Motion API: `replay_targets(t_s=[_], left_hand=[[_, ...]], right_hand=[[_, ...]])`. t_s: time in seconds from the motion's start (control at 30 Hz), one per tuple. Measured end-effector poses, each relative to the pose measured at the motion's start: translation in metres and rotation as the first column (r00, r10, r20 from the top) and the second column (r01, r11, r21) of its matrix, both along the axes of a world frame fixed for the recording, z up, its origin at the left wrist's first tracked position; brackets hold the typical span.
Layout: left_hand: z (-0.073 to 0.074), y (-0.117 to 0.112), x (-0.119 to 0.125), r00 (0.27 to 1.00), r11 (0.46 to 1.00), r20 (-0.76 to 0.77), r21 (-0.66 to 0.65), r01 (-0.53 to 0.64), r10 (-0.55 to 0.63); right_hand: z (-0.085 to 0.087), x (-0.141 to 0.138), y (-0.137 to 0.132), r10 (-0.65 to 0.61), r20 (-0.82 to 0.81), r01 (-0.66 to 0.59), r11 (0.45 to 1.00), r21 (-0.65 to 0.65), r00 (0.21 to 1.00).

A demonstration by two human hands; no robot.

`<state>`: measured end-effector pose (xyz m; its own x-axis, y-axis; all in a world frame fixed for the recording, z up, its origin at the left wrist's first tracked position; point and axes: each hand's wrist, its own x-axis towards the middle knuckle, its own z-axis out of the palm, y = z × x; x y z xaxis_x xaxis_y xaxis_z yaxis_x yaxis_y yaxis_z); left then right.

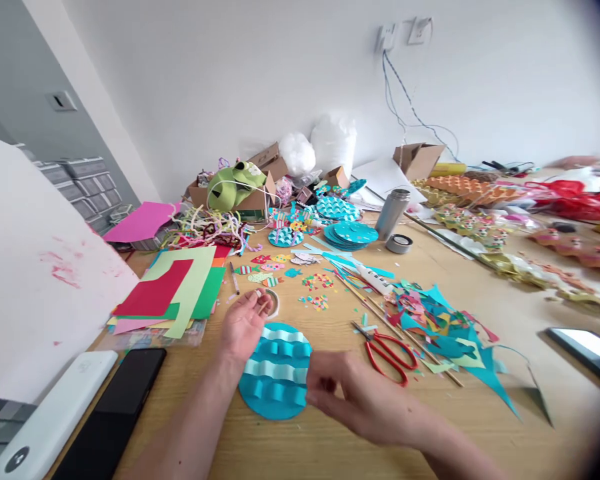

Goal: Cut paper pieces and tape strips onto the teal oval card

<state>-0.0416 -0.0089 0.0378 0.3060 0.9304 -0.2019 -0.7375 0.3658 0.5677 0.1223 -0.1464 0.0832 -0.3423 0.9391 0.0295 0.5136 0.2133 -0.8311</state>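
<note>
A blue paper disc (275,393) with wavy light-blue strips glued across it lies flat on the wooden table in front of me. My left hand (240,327) is just above its upper left edge, thumb and fingers pinched on a small pale bit beside a tape roll (274,304). My right hand (353,397) comes in from the lower right, its curled fingertips at the disc's right edge; whether they grip it is unclear.
Red scissors (387,353) and wooden sticks lie right of the disc, beside a heap of paper scraps (440,320). Coloured paper sheets (175,293), a black phone (117,413) and a white power bank (50,420) are at left. Further back stand blue discs (350,235) and a metal bottle (393,213).
</note>
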Motion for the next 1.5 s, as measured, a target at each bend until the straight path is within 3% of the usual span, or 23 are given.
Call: replay_targets(t_s=[0.03, 0.1, 0.2, 0.33, 0.53, 0.7, 0.93, 1.13, 1.33, 1.5], left_hand=[[0.000, 0.001, 0.000, 1.000, 1.000, -0.024, 0.024, -0.003, 0.004], [-0.001, 0.001, 0.001, 0.996, 0.996, -0.085, 0.091, 0.010, -0.003], [-0.005, -0.001, 0.004, 0.981, 0.979, -0.191, 0.197, 0.051, -0.012], [-0.008, -0.002, 0.007, 0.950, 0.960, -0.313, 0.265, 0.094, -0.006], [-0.004, -0.002, 0.004, 0.941, 0.945, -0.336, 0.319, 0.077, 0.037], [-0.006, 0.002, 0.002, 0.928, 0.950, -0.361, 0.312, 0.023, 0.096], [-0.009, 0.002, 0.002, 0.874, 0.931, -0.455, 0.364, 0.007, 0.171], [0.002, -0.010, 0.011, 0.863, 0.921, -0.485, 0.385, 0.064, 0.142], [0.015, -0.023, 0.014, 0.835, 0.915, -0.518, 0.400, 0.048, 0.183], [0.014, -0.032, 0.014, 0.815, 0.920, -0.538, 0.392, 0.015, 0.216]], right_hand=[[0.002, 0.006, -0.013, 0.081, 0.028, -0.081, 0.997, -0.015, 0.996], [0.005, 0.017, -0.030, 0.115, 0.067, -0.114, 0.993, -0.018, 0.991], [0.005, 0.031, -0.029, -0.083, 0.098, 0.083, 0.997, 0.008, 0.992], [0.007, 0.037, 0.009, -0.291, 0.030, 0.285, 0.949, 0.133, 0.956], [0.000, 0.009, 0.080, -0.294, -0.103, 0.307, 0.937, 0.164, 0.950], [-0.018, -0.010, 0.107, -0.252, -0.158, 0.266, 0.961, 0.078, 0.955], [-0.035, 0.003, 0.104, -0.304, -0.239, 0.325, 0.944, 0.053, 0.922], [-0.031, 0.002, 0.093, -0.251, -0.326, 0.280, 0.959, 0.044, 0.911], [-0.030, -0.005, 0.088, -0.269, -0.411, 0.294, 0.956, -0.001, 0.871], [-0.033, -0.009, 0.084, -0.280, -0.459, 0.305, 0.952, -0.020, 0.843]])
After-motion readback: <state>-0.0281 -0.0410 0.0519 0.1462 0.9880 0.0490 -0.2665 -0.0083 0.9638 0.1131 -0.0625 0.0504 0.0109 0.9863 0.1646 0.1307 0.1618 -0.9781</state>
